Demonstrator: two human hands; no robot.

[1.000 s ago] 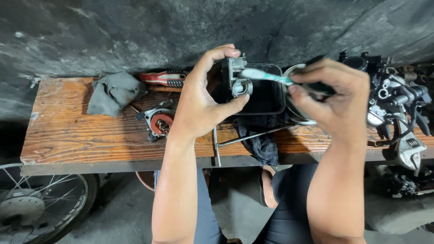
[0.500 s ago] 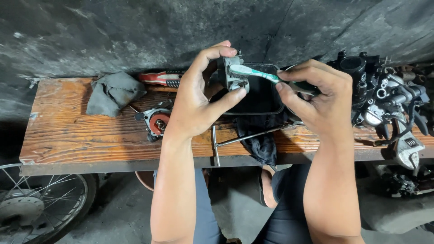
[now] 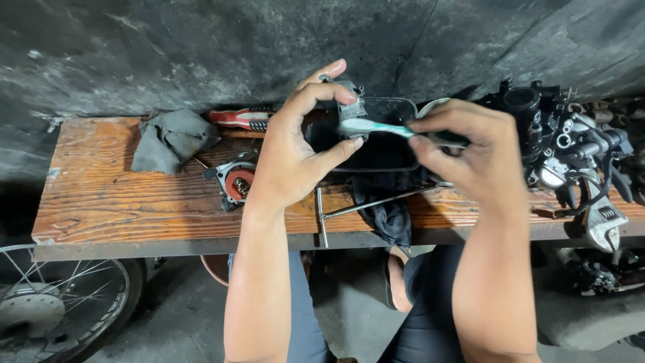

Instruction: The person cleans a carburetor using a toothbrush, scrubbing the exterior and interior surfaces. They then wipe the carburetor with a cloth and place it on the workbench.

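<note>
I note the left hand [image 3: 295, 158] clenched on a small metal part [image 3: 348, 101]; the right hand [image 3: 470, 151] pinches a toothbrush [image 3: 376, 128], shaft level, bristles apparently touching it.

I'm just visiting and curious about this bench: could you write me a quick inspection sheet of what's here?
Surface: worn wooden bench, stained.
Job's things: small dark metal part in left hand; toothbrush in right hand, bristles at the part, over a black tray.
Clutter: grey rag, red-handled screwdriver, round red-centred part, T-handle wrench, dark cloth, engine parts.
Hands: both gripping.
Cables: nothing seen.
Surroundings: dark wall, spoked wheel.
</note>
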